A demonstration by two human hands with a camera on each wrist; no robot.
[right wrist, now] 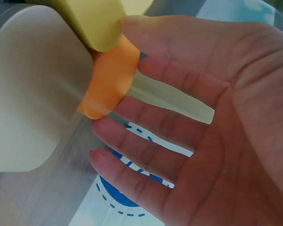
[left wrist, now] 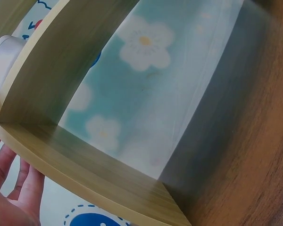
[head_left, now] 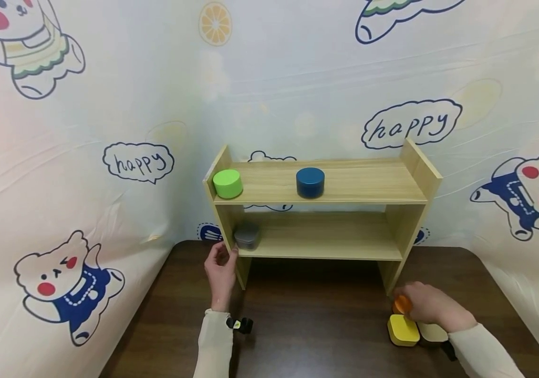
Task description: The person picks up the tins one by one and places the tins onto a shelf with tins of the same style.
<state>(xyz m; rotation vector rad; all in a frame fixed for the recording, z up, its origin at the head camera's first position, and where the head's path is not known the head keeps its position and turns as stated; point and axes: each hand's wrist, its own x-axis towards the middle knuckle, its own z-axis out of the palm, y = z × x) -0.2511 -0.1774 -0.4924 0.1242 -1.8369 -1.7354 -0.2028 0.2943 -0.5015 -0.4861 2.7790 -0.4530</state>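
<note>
On a dark brown table stands a small two-tier wooden shelf (head_left: 326,236). My left hand (head_left: 221,270) holds the edge of its left side panel, thumb on one face and fingers (left wrist: 2,165) on the other. Close to that thumb, a grey rounded-square box (head_left: 247,236) sits at the left end of the lower tier. At the shelf's front right, my right hand (head_left: 427,303) has thumb and fingertips about an orange cylinder (right wrist: 111,77). Touching or very near it are a yellow rounded-square box (head_left: 403,331) and a beige-topped box (head_left: 432,334), partly hidden by the right wrist.
The upper tier bears a light green cylinder (head_left: 228,184) at its left end and a dark blue cylinder (head_left: 310,182) left of centre. Behind the table (head_left: 317,325) hangs a printed cloth (head_left: 298,94). Upright side panels (head_left: 420,170) rise above the upper tier.
</note>
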